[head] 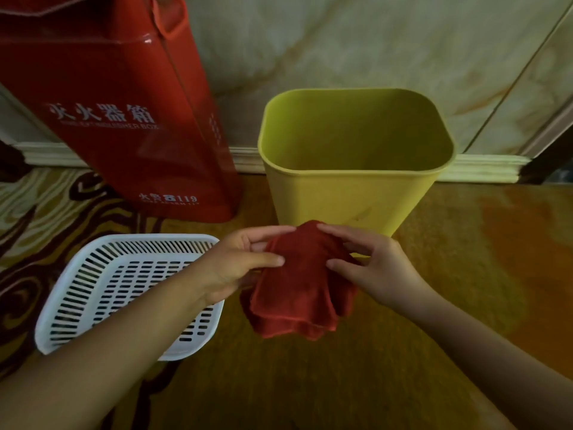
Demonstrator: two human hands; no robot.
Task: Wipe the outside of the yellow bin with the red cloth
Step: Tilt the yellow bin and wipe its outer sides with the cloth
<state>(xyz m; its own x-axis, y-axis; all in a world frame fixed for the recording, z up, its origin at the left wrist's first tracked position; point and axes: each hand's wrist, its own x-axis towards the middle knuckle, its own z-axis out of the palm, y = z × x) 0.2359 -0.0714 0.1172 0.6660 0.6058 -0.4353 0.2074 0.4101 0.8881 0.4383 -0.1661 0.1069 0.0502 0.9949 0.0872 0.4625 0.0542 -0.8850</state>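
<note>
The yellow bin stands upright and empty on the floor against the wall, its open top facing me. Just in front of its near side, both hands hold the red cloth, which hangs folded and bunched above the floor. My left hand grips the cloth's left edge between thumb and fingers. My right hand pinches its upper right part with fingertips. The cloth's top lies close to the bin's lower front wall; I cannot tell whether they touch.
A white slotted plastic basket lies on the floor at the left, partly under my left forearm. A tall red fire extinguisher box stands left of the bin. Marble wall and skirting run behind. Patterned floor spreads at the right.
</note>
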